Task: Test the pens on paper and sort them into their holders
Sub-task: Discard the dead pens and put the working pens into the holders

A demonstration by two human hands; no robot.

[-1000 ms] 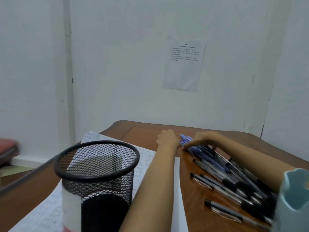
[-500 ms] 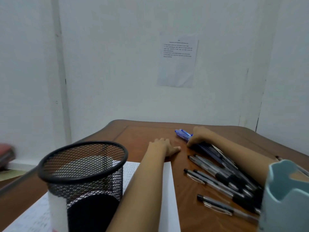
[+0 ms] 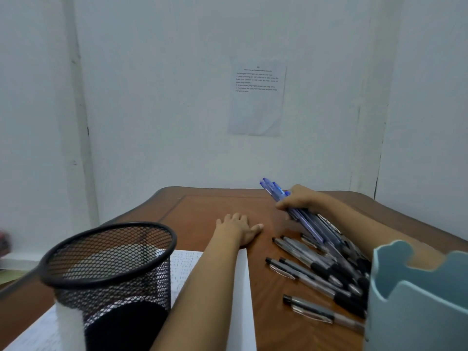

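mesh holder (image 3: 109,269) left | paper (image 3: 240,287) centre | pens (image 3: 319,272) right | scalloped holder (image 3: 417,300) far right

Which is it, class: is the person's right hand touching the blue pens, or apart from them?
Touching. The head view shows the right hand with its fingers curled round the bundle of blue pens, whose capped ends stick out beyond the fingers.

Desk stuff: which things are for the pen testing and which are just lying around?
For the job: blue pens in the right hand; black pens; scribbled paper; black mesh holder; pale blue holder.
Just there: printed sheet on the wall; blurred red thing, far left.
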